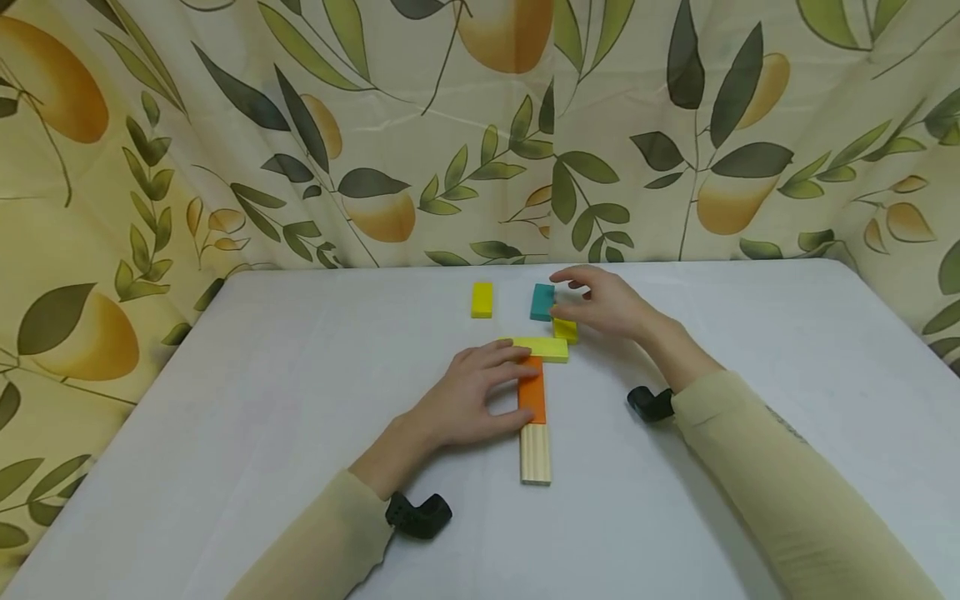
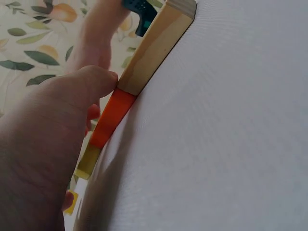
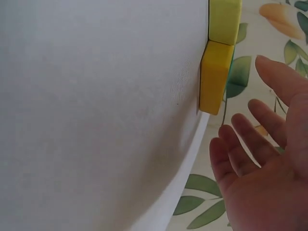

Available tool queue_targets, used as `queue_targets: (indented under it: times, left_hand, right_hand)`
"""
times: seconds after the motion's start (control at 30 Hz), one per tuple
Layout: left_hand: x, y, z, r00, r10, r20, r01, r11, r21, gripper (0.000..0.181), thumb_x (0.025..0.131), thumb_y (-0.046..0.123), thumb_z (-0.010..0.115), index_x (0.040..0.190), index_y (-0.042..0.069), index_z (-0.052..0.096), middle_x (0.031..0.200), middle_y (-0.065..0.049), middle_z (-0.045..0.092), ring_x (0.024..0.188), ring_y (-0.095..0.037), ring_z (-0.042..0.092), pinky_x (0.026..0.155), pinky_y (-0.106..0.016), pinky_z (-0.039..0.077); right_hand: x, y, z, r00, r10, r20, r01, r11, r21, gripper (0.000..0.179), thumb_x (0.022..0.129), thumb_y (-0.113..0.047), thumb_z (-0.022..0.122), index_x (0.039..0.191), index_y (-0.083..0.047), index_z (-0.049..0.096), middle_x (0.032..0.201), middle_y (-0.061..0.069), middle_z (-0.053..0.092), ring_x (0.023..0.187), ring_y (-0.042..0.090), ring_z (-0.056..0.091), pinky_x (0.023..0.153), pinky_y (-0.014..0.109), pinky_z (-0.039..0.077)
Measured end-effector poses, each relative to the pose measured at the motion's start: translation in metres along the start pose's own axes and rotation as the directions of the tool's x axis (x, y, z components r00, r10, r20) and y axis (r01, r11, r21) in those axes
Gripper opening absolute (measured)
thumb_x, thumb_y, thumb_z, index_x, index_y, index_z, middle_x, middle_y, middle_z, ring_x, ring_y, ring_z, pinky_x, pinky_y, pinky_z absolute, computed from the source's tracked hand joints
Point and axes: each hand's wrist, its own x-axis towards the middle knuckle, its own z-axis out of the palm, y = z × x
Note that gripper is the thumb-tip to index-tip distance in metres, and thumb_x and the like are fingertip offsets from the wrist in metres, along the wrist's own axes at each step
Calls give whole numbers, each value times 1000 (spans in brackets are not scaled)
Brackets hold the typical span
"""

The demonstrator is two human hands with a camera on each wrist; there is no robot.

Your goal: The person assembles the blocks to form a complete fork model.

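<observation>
My left hand (image 1: 476, 396) rests with loosely bent fingers over the orange block (image 1: 532, 396). Its thumb touches near the seam with the plain wooden block (image 1: 536, 458), and its fingertips reach the light yellow block (image 1: 549, 348) lying crosswise at the far end. Beyond that block's right end stands a deeper yellow block (image 3: 213, 79), partly hidden in the head view. A teal block (image 1: 542, 300) lies just behind it. My right hand (image 1: 611, 304) hovers beside these two with fingers spread and nothing held; the right wrist view shows a gap between it and the yellow block.
Another yellow block (image 1: 482, 298) lies apart, near the back of the white table (image 1: 300, 433). Behind the table's back edge hangs a cloth (image 1: 480, 225) printed with fruit and leaves. A black camera mount (image 1: 420, 517) sits at each wrist.
</observation>
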Motion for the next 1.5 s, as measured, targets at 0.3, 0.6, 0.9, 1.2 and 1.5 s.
queue_targets:
  times: [0.3,0.6,0.9,1.2,1.5]
  left_hand:
    - [1,-1,4,1000,3,2,-3,1000,-6,50,93,45,68,137,22,64,152,3,47,148,-16,26,119,-49,18]
    - [3,0,11,1000,16,7,-16,1000,-16,50,93,46,68,137,22,65,151,4,49,147,-16,29,118,-48,19]
    - [2,0,10,1000,11,0,-11,1000,-7,49,93,44,68,137,23,65,150,4,50,145,-16,31,118,-48,20]
    - [2,-3,8,1000,15,-5,-15,1000,3,49,93,45,67,136,22,65,150,4,50,145,-16,32,117,-49,21]
    - [1,-8,6,999,30,-27,-30,1000,-4,47,93,43,69,135,22,66,148,4,51,144,-14,33,117,-48,22]
  right_hand:
    - [13,-1,0,996,48,75,-40,994,-103,61,92,-29,74,143,-4,53,150,19,44,134,42,43,109,59,35]
    - [15,5,5,991,77,109,-66,992,-105,58,91,-26,76,140,-5,55,148,20,46,132,43,44,111,59,32]
    - [21,7,8,991,81,107,-67,990,-124,52,90,-22,77,137,-6,60,144,20,50,127,40,48,109,57,36]
    - [23,1,10,996,29,84,-21,995,-96,51,89,-22,78,134,-6,61,142,18,54,129,38,49,109,54,38]
    - [22,-9,16,993,6,121,7,994,-111,51,88,-23,80,133,-8,63,140,18,56,127,38,50,108,57,37]
